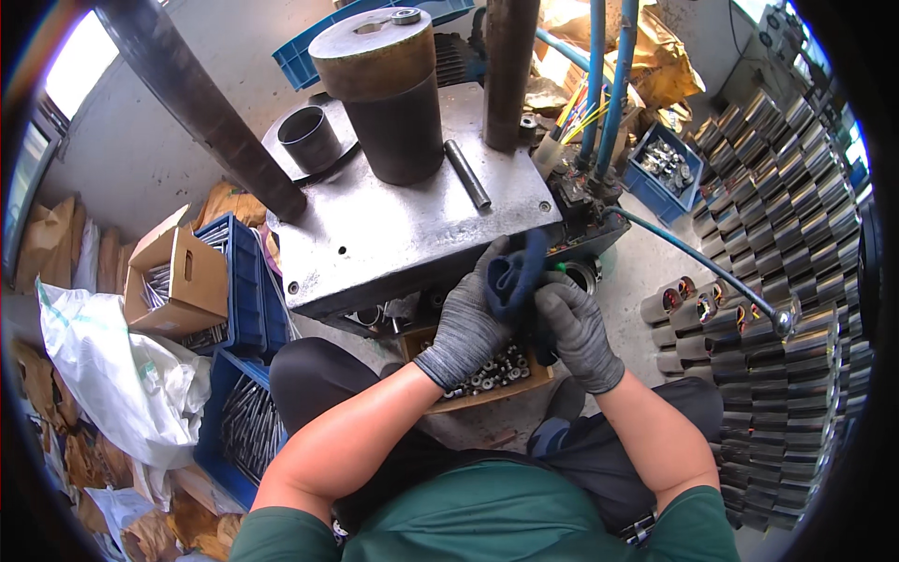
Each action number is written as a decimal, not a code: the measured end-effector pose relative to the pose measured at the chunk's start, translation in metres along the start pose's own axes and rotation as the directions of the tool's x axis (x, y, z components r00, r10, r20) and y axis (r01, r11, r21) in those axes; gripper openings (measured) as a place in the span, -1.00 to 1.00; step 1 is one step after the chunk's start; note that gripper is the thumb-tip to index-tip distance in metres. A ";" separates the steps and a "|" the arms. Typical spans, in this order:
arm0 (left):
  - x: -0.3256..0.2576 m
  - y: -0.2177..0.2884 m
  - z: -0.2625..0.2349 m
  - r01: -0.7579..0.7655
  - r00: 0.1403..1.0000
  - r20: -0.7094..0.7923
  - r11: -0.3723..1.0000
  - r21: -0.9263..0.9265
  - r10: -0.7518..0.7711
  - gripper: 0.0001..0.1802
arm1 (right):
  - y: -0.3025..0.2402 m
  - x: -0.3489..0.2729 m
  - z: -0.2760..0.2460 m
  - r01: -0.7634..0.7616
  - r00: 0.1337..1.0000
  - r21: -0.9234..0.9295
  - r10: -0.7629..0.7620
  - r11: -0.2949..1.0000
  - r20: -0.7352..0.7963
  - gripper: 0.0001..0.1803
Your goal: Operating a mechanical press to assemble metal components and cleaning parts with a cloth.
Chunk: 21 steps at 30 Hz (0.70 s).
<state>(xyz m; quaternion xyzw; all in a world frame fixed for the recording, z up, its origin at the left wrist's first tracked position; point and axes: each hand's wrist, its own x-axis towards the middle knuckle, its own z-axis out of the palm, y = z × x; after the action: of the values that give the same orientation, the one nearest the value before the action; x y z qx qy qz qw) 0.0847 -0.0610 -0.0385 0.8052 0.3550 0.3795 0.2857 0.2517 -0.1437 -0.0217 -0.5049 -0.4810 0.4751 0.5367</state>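
Observation:
Both my hands wear grey knitted gloves and are raised in front of the press table's near edge. My left hand (471, 323) is closed around a folded dark blue cloth (510, 288). Close beside it on the right, my right hand (582, 339) has its fingers bent in against the cloth's side; its fingertips are partly hidden. Beyond the hands lies the flat metal press table (403, 225). On it stand a thick dark steel cylinder (393, 126) and a short open ring (309, 139), with a slim metal rod (467, 174) lying to the right.
Below my hands sits a box of small metal parts (496, 373). Blue crates of rods (248, 421), a carton (178, 281) and a white sack (122, 375) line the left. Stacked metal tubes (768, 347) fill the right, near a blue hose (693, 255) and a blue bin (663, 173).

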 end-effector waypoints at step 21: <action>-0.002 0.021 -0.009 -0.021 0.988 -0.152 0.990 -0.140 0.000 -0.25 | 0.005 0.015 0.040 0.098 0.990 0.131 -0.082 0.987 -0.119 -0.47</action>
<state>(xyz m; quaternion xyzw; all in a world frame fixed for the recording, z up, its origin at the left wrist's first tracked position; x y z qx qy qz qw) 0.0838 -0.0732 -0.0195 0.7536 0.3438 0.4654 0.3121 0.2132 -0.1253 -0.0248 -0.4708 -0.4386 0.4529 0.6172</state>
